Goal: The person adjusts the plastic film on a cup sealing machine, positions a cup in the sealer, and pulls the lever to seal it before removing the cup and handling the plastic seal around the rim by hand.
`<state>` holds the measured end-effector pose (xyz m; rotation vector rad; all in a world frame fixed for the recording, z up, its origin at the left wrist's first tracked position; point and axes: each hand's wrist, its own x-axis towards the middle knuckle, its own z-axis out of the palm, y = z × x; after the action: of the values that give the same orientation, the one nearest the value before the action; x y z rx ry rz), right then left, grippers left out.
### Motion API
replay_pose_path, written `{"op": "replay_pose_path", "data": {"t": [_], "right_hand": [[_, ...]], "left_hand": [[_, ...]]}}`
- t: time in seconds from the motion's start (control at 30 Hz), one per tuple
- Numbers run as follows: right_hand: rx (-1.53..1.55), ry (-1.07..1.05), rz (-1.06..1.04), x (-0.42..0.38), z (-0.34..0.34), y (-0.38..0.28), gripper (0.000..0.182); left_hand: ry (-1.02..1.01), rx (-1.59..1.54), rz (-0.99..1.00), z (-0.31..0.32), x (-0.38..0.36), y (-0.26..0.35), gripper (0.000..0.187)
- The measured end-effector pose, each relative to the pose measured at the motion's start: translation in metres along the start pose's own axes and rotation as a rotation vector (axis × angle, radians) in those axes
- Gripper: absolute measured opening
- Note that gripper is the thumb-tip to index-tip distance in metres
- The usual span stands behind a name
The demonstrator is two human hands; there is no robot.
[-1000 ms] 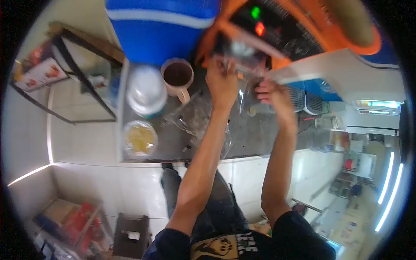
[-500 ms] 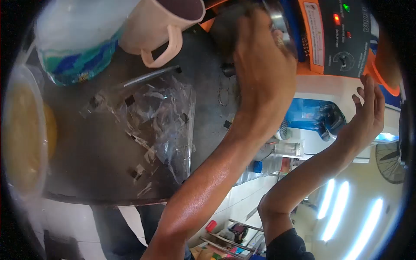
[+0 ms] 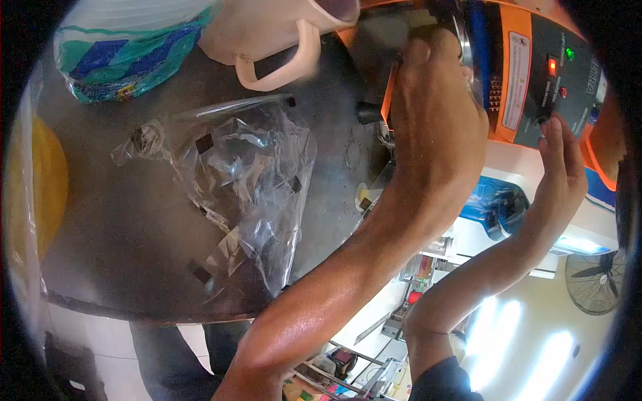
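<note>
My left hand is bent over the metal part of an orange and black machine. Its fingers curl down and hide whatever lies under them. A dark knob or handle and a thin orange strip are beside it. My right hand has its fingertips together at the dial on the machine's control panel, covering most of the dial. Red and green lights glow on that panel. Crumpled clear plastic with dark tabs lies on the dark table.
A pale pink mug and a white, teal and blue package stand at the upper left. A clear container with yellow contents is at the left edge. Beyond my arms are a blue bottle and a fan.
My right hand has moved onto the dial and its fingers have come together. My left hand has moved slightly along the machine and its fingers are bent lower. The view has shifted.
</note>
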<state>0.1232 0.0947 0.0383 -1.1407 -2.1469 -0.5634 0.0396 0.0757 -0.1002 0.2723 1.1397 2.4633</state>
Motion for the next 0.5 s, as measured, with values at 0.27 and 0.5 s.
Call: {"op": "replay_pose_path", "data": {"t": [0.27,0.5], "right_hand": [[0.007,-0.054,0.051,0.005,-0.004,-0.005,0.04],[-0.058,-0.108,0.095,0.007,-0.007,-0.019,0.039]], "left_hand": [[0.01,0.13,0.05,0.008,0.011,-0.006,0.022],[-0.033,0.106,-0.098,0.027,0.03,-0.02,0.012]]}}
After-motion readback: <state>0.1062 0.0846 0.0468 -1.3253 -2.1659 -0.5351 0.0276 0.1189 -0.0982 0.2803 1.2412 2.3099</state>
